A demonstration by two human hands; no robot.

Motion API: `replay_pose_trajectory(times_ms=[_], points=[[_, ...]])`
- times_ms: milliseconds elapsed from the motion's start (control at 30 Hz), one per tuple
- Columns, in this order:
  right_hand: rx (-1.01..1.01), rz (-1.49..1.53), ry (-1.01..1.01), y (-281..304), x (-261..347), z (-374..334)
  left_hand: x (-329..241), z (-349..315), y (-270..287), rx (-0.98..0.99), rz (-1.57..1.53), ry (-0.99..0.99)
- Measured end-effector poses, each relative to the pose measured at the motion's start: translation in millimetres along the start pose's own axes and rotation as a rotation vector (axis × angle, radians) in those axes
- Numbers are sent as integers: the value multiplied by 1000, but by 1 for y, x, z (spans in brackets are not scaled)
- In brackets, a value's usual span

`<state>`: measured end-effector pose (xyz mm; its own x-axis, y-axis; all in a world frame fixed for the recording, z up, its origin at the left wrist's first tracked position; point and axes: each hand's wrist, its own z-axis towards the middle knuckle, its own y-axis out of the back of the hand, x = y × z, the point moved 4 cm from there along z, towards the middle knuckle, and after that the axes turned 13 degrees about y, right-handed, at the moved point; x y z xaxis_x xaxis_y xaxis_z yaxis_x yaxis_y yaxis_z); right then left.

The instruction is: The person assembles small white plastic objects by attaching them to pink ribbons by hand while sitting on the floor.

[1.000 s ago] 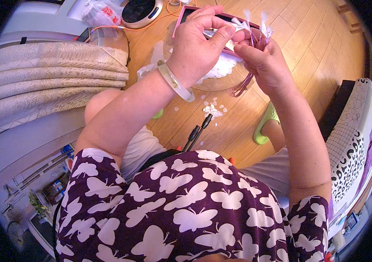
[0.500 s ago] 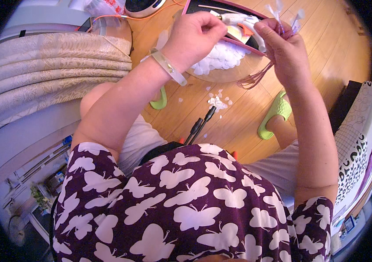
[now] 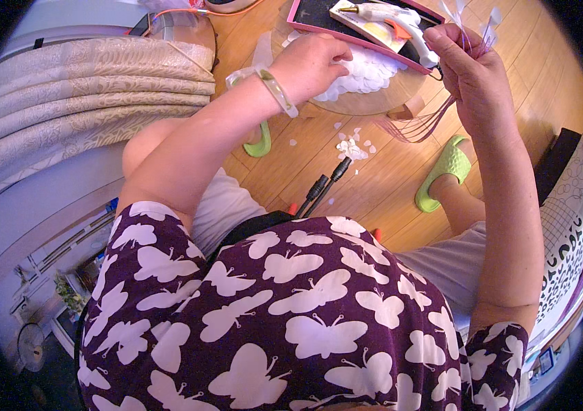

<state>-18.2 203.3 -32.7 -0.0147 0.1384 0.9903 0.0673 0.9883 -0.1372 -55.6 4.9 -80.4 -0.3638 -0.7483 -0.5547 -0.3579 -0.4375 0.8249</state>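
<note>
My left hand (image 3: 312,66), with a pale bangle (image 3: 277,92) at its wrist, hovers at the near left edge of a heap of white petal-shaped pieces (image 3: 365,72). Its thumb and forefinger are apart, and nothing shows between them. Up at the right, my right hand (image 3: 475,72) is closed around a bundle of thin wire stems (image 3: 423,125). Their long ends trail down to the left below the fist, while translucent whitish petals (image 3: 489,31) stick out above the fingers. A white glue gun (image 3: 401,22) lies in a pink-rimmed black tray (image 3: 326,29) between the hands.
The petal heap rests on a round, low surface (image 3: 411,85). Loose white pieces (image 3: 352,148) are scattered on the wooden floor (image 3: 284,179), near two black cable connectors (image 3: 327,185). Rolled patterned fabric (image 3: 100,92) stands at left, and a patterned white cover (image 3: 569,219) at right.
My left hand has drawn away from near my right hand and come down to the petals, its pinch loosened. My right hand keeps hold of the wire stems. The whole view has shifted slightly.
</note>
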Motion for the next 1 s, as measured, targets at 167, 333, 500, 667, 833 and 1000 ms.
replay_pose_trajectory(times_ms=[167, 333, 500, 667, 833, 1000], points=[[15, 28, 10, -3, 7, -2, 0, 6, -8, -24, 93, -16], [-15, 20, 15, -2, 7, 0, 1, 5, -10, 16, 127, -13], [-12, 18, 22, -2, 6, 0, 2, 8, -11, 36, 89, 59], [-9, 27, 12, -2, 4, 0, 2, 12, -12, 112, 151, 125], [-5, 36, 29, -2, 4, 0, 1, 10, -11, 93, 125, 102], [-2, 32, 39, -1, 2, 0, 4, 9, -7, 39, 20, 148]])
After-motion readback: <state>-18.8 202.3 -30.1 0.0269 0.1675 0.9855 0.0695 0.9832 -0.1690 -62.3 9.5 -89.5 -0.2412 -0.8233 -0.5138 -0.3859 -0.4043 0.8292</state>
